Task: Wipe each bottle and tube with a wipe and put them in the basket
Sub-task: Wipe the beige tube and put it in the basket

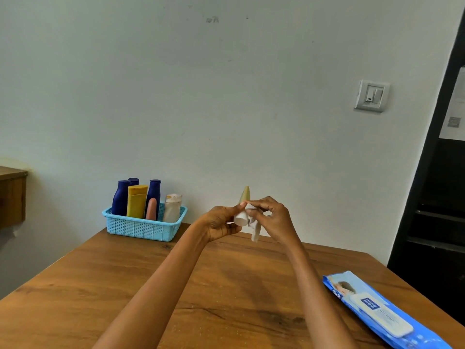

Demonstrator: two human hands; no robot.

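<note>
A pale yellow tube (245, 194) with a white cap (241, 219) is held up above the wooden table (226, 285), its cap end toward me. My left hand (221, 222) grips the tube near the cap. My right hand (273, 217) pinches a crumpled white wipe (254, 229) against the tube's side, and the wipe's tail hangs below. A light blue basket (141, 229) stands at the table's far left. It holds several items: dark blue bottles (120, 197), a yellow tube (136, 200), a pink tube (151, 209) and a white bottle (172, 207).
A blue pack of wipes (377, 311) lies at the table's right edge. The wall stands right behind the table, with a switch plate (372, 95) on it. A dark shelf unit (437, 197) is at the right, a wooden cabinet (12, 195) at the left.
</note>
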